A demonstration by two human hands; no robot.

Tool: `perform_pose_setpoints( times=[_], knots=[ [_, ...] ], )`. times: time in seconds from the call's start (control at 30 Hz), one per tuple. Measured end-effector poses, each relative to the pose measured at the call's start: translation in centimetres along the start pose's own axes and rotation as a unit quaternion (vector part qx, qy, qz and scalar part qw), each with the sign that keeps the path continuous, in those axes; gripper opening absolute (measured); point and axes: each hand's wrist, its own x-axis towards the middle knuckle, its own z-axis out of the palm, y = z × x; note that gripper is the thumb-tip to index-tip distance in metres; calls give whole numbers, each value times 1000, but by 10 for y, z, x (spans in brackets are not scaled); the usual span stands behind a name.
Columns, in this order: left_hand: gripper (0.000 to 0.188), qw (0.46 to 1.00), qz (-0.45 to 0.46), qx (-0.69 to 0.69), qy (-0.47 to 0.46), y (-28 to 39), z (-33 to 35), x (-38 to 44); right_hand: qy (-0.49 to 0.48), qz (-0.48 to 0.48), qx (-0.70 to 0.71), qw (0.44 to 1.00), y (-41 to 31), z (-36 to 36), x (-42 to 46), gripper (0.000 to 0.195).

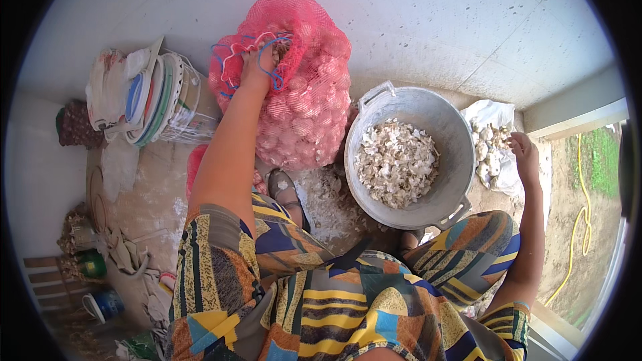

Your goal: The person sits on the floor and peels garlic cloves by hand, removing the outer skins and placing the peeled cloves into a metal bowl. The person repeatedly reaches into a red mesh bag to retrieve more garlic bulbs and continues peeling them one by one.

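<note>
A large red mesh sack (pixel 303 105) packed with garlic bulbs stands before me against the wall. My left hand (pixel 257 71) reaches into its mouth, among blue and pink drawstrings (pixel 273 77); the fingertips are hidden, so its grip cannot be told. To the right of the sack is a deep two-handled metal pot (pixel 454 135), its bottom covered by a heap of garlic cloves and papery skins (pixel 396 163). My right hand (pixel 524 153) is held with bent fingers beside a white plastic bag (pixel 489 110) with whole garlic bulbs (pixel 489 153) on it; whether it holds anything cannot be told.
Stacked plastic buckets and lids (pixel 165 100) stand left of the sack. A dark mesh sack (pixel 77 124) lies farther left. Scraps of skin litter the floor (pixel 326 205) between my feet. A doorway at the right opens onto ground with a yellow hose (pixel 577 220). Cloths and containers lie at lower left.
</note>
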Motion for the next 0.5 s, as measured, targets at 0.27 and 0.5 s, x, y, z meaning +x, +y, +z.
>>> perform_pose_setpoints(
  times=[0.27,0.5],
  knots=[
    [43,984,-147,-91,-51,7,-11,14,-33,-105,97,989,-192,-8,-47,19],
    [30,986,-15,-168,-14,13,-39,5,-175,-208,107,956,-269,52,-98,14]
  ],
)
